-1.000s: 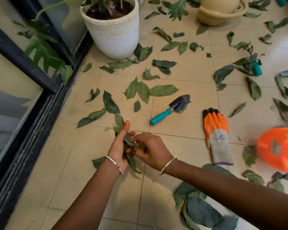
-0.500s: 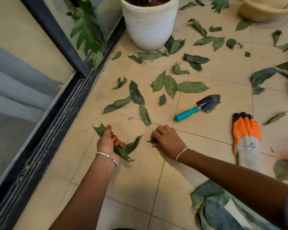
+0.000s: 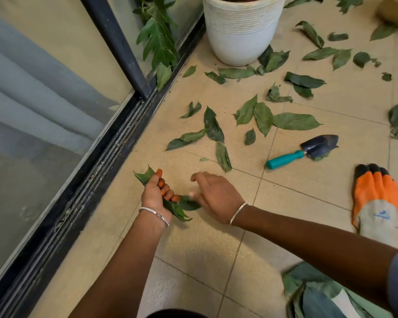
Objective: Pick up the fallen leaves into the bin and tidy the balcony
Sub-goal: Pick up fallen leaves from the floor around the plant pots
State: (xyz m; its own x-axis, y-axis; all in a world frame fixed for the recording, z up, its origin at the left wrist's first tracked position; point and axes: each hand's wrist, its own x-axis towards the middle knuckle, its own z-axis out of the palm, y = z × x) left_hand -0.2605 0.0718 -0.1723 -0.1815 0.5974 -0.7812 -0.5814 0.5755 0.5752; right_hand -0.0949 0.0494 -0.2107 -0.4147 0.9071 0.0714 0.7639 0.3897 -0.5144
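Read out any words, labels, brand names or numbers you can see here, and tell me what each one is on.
Nothing here can be read.
Orange and grey glove: a small blue mark on the grey cuff, too blurred to read.
Trowel: no visible print.
White pot: no visible print.
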